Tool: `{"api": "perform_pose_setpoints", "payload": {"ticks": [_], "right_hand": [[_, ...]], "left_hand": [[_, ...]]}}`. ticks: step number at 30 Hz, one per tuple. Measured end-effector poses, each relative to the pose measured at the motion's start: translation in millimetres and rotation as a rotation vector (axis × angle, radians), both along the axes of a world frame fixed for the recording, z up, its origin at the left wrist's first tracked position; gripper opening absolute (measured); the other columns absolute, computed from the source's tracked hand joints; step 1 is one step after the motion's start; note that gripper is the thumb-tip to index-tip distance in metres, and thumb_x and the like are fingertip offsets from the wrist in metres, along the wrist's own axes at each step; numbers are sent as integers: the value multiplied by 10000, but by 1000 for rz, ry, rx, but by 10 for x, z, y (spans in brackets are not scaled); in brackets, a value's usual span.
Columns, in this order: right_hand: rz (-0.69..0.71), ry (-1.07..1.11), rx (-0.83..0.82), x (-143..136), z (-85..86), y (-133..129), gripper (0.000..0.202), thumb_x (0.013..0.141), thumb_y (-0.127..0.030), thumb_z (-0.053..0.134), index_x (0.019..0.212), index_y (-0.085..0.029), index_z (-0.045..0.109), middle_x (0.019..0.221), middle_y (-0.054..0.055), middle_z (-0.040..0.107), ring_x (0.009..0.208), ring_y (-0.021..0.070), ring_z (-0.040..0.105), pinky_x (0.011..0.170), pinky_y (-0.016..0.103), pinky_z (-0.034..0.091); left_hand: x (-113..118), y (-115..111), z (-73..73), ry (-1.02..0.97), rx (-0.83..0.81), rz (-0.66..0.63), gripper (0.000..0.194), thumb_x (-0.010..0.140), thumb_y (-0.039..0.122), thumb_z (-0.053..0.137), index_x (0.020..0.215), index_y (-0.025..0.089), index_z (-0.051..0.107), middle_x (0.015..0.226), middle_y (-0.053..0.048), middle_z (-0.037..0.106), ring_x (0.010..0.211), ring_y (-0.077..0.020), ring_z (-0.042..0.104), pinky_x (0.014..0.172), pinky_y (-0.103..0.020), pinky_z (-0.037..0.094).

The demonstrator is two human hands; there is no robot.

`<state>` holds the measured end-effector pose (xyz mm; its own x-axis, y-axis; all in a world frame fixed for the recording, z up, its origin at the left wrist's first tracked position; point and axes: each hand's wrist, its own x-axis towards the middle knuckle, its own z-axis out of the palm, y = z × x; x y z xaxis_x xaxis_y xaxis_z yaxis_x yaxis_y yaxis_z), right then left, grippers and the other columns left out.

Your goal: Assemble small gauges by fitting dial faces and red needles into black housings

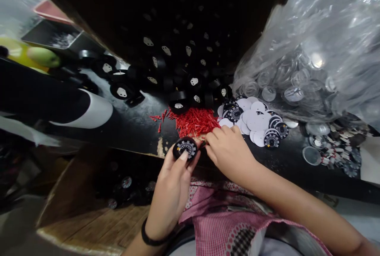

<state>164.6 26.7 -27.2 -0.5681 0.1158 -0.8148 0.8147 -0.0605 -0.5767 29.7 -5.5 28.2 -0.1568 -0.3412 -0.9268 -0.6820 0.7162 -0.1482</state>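
My left hand (173,176) grips a round black gauge (186,146) above the bench's front edge, with the thumb on its dial face. White numbers and a small yellow mark show on the dial. Just right of the gauge, my right hand (228,145) is closed in a pinch. Something small and dark shows at its fingertips, too little to name. Behind the hands lies a heap of small red pointers (194,122). Loose dial discs (257,120), some white side up and some black with numbers, are spread beyond my right hand.
Many black gauge housings (178,105) pile up at the back. A clear plastic bag (297,65) of transparent round covers stands right, near small mixed parts (338,153). At the left lies a white-rimmed dark cylinder (101,109). Below the bench, a cardboard box (68,216) holds gauges.
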Motion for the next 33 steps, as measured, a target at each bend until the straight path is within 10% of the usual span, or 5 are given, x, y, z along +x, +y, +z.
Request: {"api": "perform_pose_setpoints", "payload": {"ticks": [21, 33], "right_hand": [[-374, -71, -29, 295, 103, 162, 169, 951, -286, 523, 873, -181, 630, 897, 58, 647, 842, 204, 528, 766, 355, 333], [-629, -127, -203, 295, 161, 240, 126, 947, -228, 526, 849, -203, 603, 846, 26, 616, 812, 177, 542, 739, 333, 365]], "left_hand": [[160, 141, -89, -63, 85, 35, 213, 873, 263, 620, 1075, 222, 675, 1085, -64, 731, 1115, -238, 654, 1012, -406, 503], [276, 5, -273, -171, 126, -244, 295, 840, 296, 659, 1135, 282, 645, 1161, -2, 668, 1103, -181, 614, 1017, -282, 442]]}}
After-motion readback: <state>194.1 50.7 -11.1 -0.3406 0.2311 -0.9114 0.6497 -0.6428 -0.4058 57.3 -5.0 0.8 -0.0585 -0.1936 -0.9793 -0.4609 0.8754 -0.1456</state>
